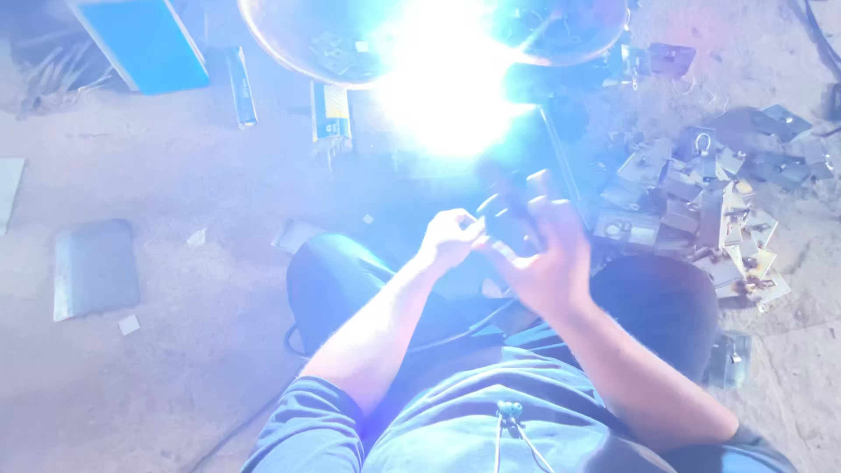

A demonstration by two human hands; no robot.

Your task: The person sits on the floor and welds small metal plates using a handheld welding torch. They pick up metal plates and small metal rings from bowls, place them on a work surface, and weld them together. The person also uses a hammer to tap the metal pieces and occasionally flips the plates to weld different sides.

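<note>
A blinding white-blue flare burns on the ground in front of me. My left hand is curled into a loose fist just below it. My right hand is raised next to the left, fingers spread, around a dark object whose shape I cannot make out through the glare. Both forearms reach forward over my knees in dark trousers.
A heap of small flat metal plates with rings lies at the right. A large round metal pan sits at the top. A blue box, two small cartons, a grey metal sheet and a cable lie around.
</note>
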